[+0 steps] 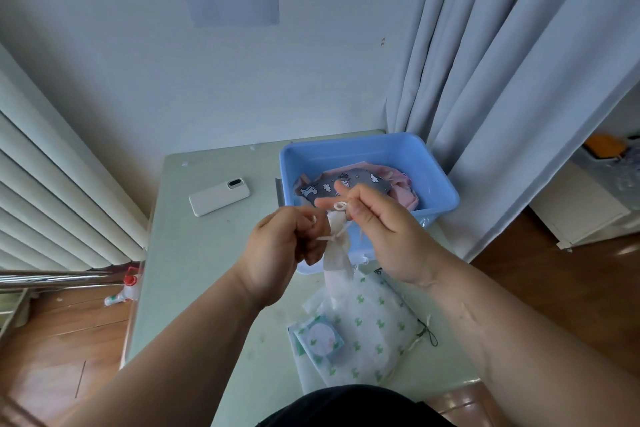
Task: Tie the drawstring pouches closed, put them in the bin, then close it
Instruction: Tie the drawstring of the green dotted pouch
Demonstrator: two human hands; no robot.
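Black cloth of my top [349, 406] fills the bottom edge, and both forearms reach out from it over the pale green table [194, 253]. Between my hands hangs a small cream pouch [337, 250], held up in the air just in front of the blue bin [367, 149].

I judge that I am midway through tying this pouch. Its neck is gathered and the cord [340, 206] crosses it in what looks like a half-made knot.

- **Left hand:** my left hand [277, 246] is curled tight, with the fingers folded in on one cord end beside the neck.
- **Right hand:** my right hand [377, 218] pinches a small loop of cord between thumb and a fingertip, and two other fingers stick out loosely toward the bin.

Next I need to pull the two ends apart to cinch the knot, then drop the pouch into the bin. A grey unicorn-print pouch [353, 182] already lies in there on pink fabric [403, 184].

A cactus-print pouch [374, 322] lies on the table near me, and I can't tell whether it is tied. I can't make out the bin's lid for certain. A white phone [220, 197] lies to the left.
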